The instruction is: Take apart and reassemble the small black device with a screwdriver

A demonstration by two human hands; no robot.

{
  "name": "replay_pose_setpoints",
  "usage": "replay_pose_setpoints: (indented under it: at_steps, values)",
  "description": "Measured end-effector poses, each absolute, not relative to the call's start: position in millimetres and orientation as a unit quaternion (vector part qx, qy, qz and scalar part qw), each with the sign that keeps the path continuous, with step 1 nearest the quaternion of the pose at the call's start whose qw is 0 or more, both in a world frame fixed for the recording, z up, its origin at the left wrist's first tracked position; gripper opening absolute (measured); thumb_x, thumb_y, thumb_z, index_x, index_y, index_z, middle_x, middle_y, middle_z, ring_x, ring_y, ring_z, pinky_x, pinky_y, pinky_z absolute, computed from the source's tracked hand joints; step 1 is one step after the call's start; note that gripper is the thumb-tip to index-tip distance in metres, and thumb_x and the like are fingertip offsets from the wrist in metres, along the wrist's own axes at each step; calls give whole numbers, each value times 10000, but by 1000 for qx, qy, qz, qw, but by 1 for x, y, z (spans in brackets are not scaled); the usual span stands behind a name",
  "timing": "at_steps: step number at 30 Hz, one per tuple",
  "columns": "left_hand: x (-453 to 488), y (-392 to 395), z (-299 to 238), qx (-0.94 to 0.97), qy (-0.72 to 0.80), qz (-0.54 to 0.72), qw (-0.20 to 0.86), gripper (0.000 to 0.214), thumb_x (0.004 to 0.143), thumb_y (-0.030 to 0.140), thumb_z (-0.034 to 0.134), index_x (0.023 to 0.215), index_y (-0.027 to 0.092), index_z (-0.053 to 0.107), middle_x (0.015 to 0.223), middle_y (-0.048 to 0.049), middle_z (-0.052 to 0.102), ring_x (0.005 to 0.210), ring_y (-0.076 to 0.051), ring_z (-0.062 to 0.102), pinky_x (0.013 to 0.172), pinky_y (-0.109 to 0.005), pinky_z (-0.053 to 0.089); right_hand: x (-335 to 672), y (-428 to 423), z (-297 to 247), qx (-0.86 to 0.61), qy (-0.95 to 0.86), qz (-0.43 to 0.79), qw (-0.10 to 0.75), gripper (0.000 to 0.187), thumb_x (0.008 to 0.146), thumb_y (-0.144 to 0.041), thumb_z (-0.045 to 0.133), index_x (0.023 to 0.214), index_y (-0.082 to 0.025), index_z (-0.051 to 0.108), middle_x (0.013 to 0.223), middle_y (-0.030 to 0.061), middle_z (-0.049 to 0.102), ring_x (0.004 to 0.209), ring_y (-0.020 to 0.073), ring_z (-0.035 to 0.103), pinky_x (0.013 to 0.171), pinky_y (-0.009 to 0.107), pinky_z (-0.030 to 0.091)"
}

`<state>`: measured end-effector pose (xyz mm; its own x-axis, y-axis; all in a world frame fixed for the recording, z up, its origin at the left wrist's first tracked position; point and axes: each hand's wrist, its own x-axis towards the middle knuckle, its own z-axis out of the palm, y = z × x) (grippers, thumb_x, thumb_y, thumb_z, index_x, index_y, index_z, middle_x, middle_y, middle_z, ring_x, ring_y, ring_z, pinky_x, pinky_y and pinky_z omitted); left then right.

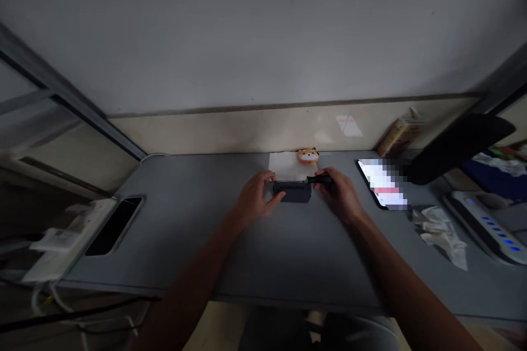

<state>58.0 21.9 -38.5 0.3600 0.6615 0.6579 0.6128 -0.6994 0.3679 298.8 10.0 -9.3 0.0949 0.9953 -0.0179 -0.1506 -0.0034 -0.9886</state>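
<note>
Clamps a dark vented box by its left end in the left hand, at the middle of a grey desk in the head view. Holds a screwdriver by its black handle in the closed right hand, with the shaft along the box's far edge; cannot tell the exact place of its tip. Shows white paper and an orange animal-faced figure just beyond. Includes a lit phone, crumpled tissue and a blue-lit device to the right; to the left, a dark-screened phone.
</note>
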Motion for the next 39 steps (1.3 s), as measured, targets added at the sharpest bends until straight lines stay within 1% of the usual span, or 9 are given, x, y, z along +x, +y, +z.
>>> replay_pose_setpoints:
  at_steps: [6, 16, 19, 22, 25, 29, 32, 35, 39]
  values:
    - [58, 22, -36, 827, 372, 421, 15, 301, 909, 300, 696, 1136, 214, 518, 1000, -47, 697, 872, -182, 693, 782, -308, 560, 298, 8, -6, -489, -443, 512, 551, 497, 718, -698, 649, 801, -210, 695, 593, 5, 628, 504, 120, 390, 492, 267, 266]
    - [58, 24, -35, 845, 367, 389, 11, 141, 953, 322, 633, 1029, 223, 567, 942, -41, 688, 892, -190, 694, 802, -320, 570, 300, 8, -6, -497, -442, 506, 549, 511, 720, -711, 643, 790, -208, 693, 574, 5, 626, 494, 121, 404, 492, 270, 274]
    - [58, 25, -34, 849, 349, 396, -9, 98, 987, 308, 582, 1023, 217, 573, 930, -43, 692, 867, -181, 695, 784, -303, 570, 300, 9, -5, -495, -438, 511, 550, 500, 703, -700, 659, 774, -207, 699, 562, 6, 623, 493, 119, 396, 488, 266, 268]
    - [57, 26, -32, 857, 326, 397, -42, 95, 991, 288, 573, 1037, 209, 597, 949, -54, 703, 856, -183, 694, 788, -303, 568, 302, 10, -5, -498, -428, 507, 559, 486, 712, -687, 642, 775, -210, 712, 563, 5, 623, 485, 121, 384, 480, 275, 264]
    - [55, 25, -30, 868, 322, 374, -52, 73, 979, 266, 583, 1000, 212, 627, 945, -54, 709, 847, -185, 694, 800, -305, 564, 310, 15, -5, -531, -399, 467, 583, 449, 734, -654, 617, 740, -215, 707, 555, 1, 604, 499, 132, 409, 483, 283, 289]
    - [55, 21, -25, 871, 324, 367, -41, 82, 970, 250, 573, 918, 207, 622, 908, -57, 712, 826, -188, 688, 807, -320, 570, 326, 20, -5, -596, -397, 349, 604, 366, 759, -564, 599, 634, -225, 652, 509, -6, 547, 544, 156, 469, 547, 302, 347]
    - [54, 19, -21, 874, 322, 363, -19, 97, 968, 222, 544, 918, 207, 625, 914, -64, 716, 829, -191, 687, 799, -328, 574, 334, 21, -6, -625, -407, 292, 599, 351, 772, -536, 559, 585, -243, 604, 469, -16, 503, 527, 168, 469, 555, 321, 338]
    - [49, 21, -17, 877, 321, 357, -4, 150, 971, 188, 499, 929, 206, 642, 898, -66, 716, 814, -191, 685, 777, -328, 574, 333, 20, -5, -645, -404, 277, 587, 327, 767, -500, 536, 562, -250, 580, 461, -16, 496, 517, 171, 478, 550, 323, 335]
    - [44, 26, -14, 874, 322, 364, -17, 192, 966, 165, 470, 924, 207, 653, 862, -63, 714, 775, -192, 676, 726, -324, 560, 328, 18, -4, -657, -407, 288, 566, 301, 779, -461, 537, 585, -241, 606, 472, -19, 514, 505, 167, 498, 544, 316, 346]
